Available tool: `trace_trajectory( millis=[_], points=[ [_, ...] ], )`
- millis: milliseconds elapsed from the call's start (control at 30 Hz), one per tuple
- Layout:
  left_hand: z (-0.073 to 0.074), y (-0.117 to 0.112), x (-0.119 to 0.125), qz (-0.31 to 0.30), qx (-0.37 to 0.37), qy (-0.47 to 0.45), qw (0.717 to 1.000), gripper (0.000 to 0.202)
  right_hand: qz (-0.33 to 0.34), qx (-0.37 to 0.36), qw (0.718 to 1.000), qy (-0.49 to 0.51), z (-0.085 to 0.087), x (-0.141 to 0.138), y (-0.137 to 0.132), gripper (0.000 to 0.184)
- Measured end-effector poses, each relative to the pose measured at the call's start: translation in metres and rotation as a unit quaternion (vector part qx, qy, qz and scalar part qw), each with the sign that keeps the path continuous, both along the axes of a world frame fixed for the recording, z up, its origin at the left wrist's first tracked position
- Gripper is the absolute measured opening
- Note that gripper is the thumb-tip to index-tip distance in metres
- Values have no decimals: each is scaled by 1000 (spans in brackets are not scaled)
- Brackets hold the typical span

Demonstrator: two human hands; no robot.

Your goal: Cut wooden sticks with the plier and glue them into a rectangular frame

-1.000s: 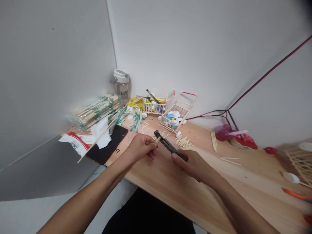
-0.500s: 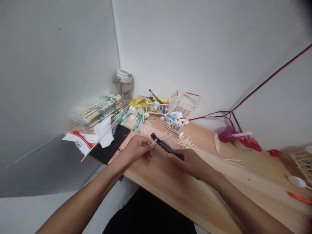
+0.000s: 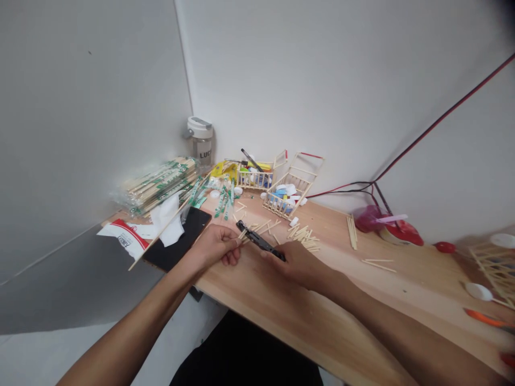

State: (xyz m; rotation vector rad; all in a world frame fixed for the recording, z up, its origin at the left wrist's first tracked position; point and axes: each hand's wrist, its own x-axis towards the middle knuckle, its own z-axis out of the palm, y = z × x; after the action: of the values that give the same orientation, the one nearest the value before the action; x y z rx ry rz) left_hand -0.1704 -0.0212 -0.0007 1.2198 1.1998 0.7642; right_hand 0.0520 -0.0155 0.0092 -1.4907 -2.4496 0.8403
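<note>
Pinching a stick (image 3: 242, 234) in the left hand (image 3: 214, 246), fingers closed on it, against a black tool (image 3: 260, 241) clenched by the right hand's (image 3: 300, 262) fingers; two built racks (image 3: 287, 187) and loose sticks (image 3: 303, 238) lie on the worktop (image 3: 322, 316).

Bright, even light all round, only soft shadows on the wall (image 3: 322, 80), lines bowing toward the frame edges, and a dark blur (image 3: 505, 8) in the top-right corner!

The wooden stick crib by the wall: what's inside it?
Inside the wooden stick crib lie white and blue plastic pieces, maybe bottle caps. The pieces and the crib's bars cover its floor, so anything lying underneath cannot be seen.
</note>
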Motion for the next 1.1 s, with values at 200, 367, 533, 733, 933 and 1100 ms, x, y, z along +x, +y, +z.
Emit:
trace_trajectory(
  millis=[200,367,533,733,933,1100],
  points=[
    [1,1,0,-1,-2,25,1000,23,9,12,999,-33,2,-3,0,59],
    [3,0,-2,-8,-15,38,999,23,13,27,998,-50,2,-4,-2,59],
    [4,0,-4,-8,-21,33,999,22,24,46,999,-17,0,-5,0,57],
    [5,0,-8,-3,36,34,999,28,-32,29,998,42,16,14,-2,54],
    [14,5,6,24,199,171,965,27,-243,-12,940,239,27,74,-3,59],
    [17,22,60,-34,319,237,917,20,-347,-12,831,434,4,126,-2,54]
  ],
)
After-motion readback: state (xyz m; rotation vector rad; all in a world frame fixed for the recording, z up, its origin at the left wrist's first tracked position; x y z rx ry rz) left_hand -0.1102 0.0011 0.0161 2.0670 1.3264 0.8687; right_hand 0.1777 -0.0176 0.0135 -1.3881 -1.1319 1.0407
